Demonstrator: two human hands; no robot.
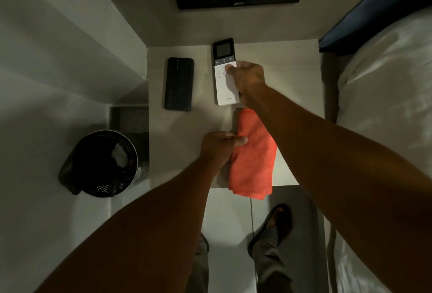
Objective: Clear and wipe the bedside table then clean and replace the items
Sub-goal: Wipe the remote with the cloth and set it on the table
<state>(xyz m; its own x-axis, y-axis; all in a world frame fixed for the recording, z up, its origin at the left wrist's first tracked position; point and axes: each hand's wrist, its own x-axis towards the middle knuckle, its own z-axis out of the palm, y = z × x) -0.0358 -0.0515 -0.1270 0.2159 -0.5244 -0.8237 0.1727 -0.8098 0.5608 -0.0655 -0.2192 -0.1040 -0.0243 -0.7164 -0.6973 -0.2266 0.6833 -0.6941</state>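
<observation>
One remote [225, 75], gripped by the right hand [249, 79], and one phone [179, 84] lie near the tabletop's [280, 63] far edge; the left hand [218, 150] pinches one orange cloth [253, 157] (overhanging the near edge).

A pale bedside worktop [280, 63] carries three things. A black phone [178, 84] lies flat, face down, at the left. Just to its right lies a slim remote control [225, 70], dark screen at the far end, white body nearer. A folded orange cloth [253, 157] lies at the near edge, one end hanging over it.
</observation>
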